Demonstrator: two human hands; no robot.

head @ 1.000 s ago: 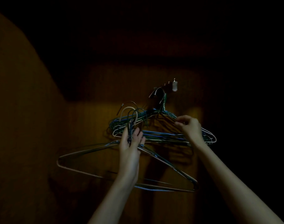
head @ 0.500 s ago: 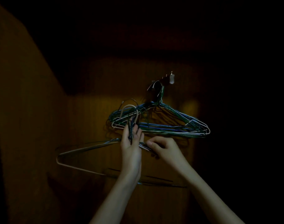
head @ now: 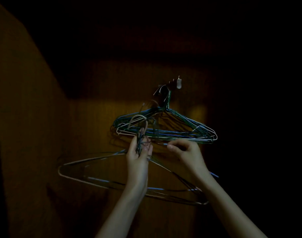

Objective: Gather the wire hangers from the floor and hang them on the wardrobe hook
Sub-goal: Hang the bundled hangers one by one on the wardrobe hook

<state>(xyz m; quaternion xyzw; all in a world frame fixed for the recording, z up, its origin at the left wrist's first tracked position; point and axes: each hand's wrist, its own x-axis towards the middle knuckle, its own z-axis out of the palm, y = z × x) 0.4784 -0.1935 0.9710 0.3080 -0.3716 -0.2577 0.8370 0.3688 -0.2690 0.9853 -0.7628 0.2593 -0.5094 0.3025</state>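
Several wire hangers point(head: 177, 133), green, blue and white, hang in a bunch from the wardrobe hook point(head: 164, 93) on the dark wooden back panel. My left hand point(head: 140, 152) grips the necks of a second bundle of wire hangers point(head: 88, 177), whose triangles spread out below and to both sides of my wrist. Their hook ends point(head: 138, 121) stick up above my fingers, in front of the hung bunch. My right hand point(head: 184, 150) is just right of the left, fingers curled, pinching a wire near the bundle's neck; the exact contact is dim.
A small pale peg point(head: 179, 83) with other small pegs sits just right of the loaded hook. The wardrobe's wooden side wall point(head: 26, 117) rises on the left. Everything to the right and above is in darkness.
My right hand came off the hung bunch's right end, dropped to the bundle's neck by my left hand, and now sits slightly higher and further right. The held bundle stays about level.
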